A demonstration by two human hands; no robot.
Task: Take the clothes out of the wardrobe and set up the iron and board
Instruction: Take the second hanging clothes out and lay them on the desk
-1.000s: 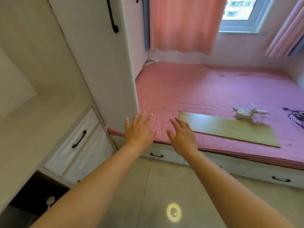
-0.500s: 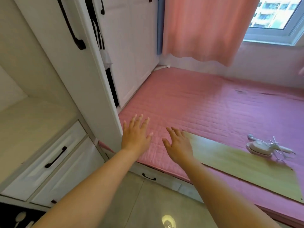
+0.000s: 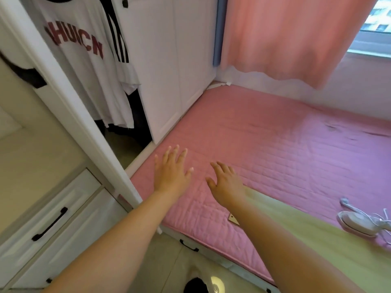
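Turning toward the open white wardrobe (image 3: 160,66) has brought its hanging white lettered shirt (image 3: 84,60) into view, while your empty left hand (image 3: 170,171) and right hand (image 3: 225,183) stay spread wide.

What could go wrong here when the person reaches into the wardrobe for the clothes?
1. Both hands, left and right, are open and empty. The white shirt hangs behind the door edge, so an arm may bump the door.
2. The iron lies on the board with its cord loose. A dropped shirt might catch the cord and pull the iron off.
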